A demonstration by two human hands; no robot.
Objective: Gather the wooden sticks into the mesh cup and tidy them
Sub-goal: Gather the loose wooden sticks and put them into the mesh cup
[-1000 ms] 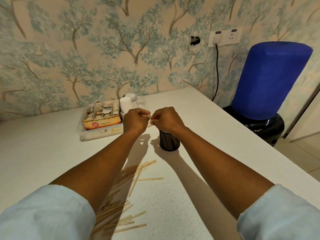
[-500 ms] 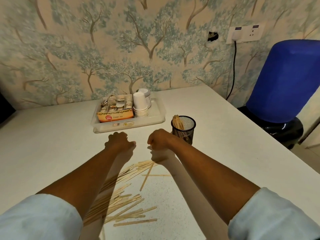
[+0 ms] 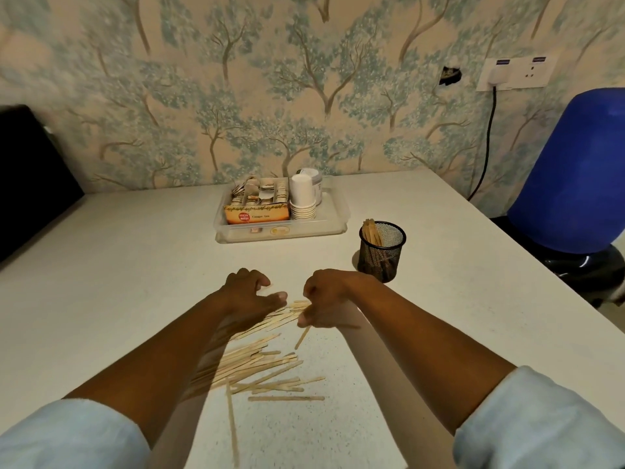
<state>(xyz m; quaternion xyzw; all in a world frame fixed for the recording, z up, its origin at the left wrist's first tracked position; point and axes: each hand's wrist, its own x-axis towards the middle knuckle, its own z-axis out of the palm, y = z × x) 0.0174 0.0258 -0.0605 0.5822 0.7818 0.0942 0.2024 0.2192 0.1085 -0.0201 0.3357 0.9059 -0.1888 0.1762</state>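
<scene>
White speckled table against tree-patterned wallpaper; black mesh cup holds upright pale wooden sticks. Left hand loosely curled, empty; right hand pinches a loose wooden stick.

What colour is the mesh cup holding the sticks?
Black; the mesh cup shows clearly in the head view, right of the clear tray.

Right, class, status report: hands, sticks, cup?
Left hand open over sticks. Right hand pinching one. Mesh cup partly filled, path clear.
</scene>
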